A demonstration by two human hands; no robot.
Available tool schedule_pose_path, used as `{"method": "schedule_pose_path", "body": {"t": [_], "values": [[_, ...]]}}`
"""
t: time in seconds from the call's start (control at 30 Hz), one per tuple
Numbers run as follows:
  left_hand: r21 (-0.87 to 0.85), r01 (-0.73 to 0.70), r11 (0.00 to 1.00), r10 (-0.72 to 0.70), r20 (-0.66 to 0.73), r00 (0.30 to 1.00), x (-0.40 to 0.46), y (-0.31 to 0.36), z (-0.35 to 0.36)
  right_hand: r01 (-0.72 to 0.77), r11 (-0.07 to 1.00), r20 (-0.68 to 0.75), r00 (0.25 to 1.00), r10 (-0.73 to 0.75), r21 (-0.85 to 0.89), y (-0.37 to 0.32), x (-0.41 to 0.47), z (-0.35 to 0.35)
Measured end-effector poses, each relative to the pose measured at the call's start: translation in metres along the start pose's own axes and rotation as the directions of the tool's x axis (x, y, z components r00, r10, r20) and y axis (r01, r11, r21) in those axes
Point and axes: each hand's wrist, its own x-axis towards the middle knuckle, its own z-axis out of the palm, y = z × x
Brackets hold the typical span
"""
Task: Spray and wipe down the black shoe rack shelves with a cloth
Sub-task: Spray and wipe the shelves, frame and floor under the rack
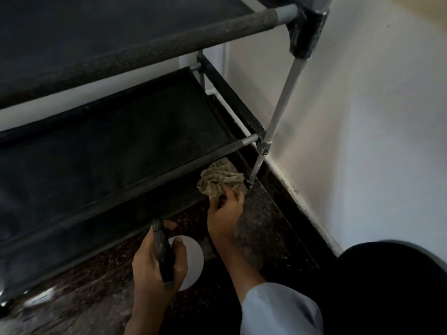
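Black fabric shelves of the shoe rack [116, 141] fill the left side above the speckled floor [266, 226]. Near its front edge, the left hand [154, 264] grips a spray bottle [191, 259]. Further right, the right hand [223, 211] clutches a bunched tan cloth [217, 180] at the lowest shelf's right corner.

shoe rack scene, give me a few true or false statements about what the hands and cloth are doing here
1. The right hand grips a crumpled cloth. True.
2. The cloth is up on the top shelf. False: it is low down, under the front edge of the middle shelf, near the front right leg.
3. The left hand holds a spray bottle with a black trigger head. True.
4. The left hand is empty. False: it is wrapped round the bottle.
5. Shoes fill the shelves. False: none show.
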Motion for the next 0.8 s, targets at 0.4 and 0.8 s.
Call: {"method": "schedule_pose_path", "body": {"t": [0.4,0.8], "values": [[-0.024,-0.033,0.999,0.034,0.027,0.999,0.000,0.004,-0.002,-0.105,0.993,-0.065,0.993,0.102,-0.045,-0.001,0.022,-0.019],[-0.057,-0.079,0.995,0.081,0.037,0.996,0.001,0.001,-0.004,-0.061,0.996,-0.130,0.989,0.068,0.059,0.000,0.024,-0.012]]}}
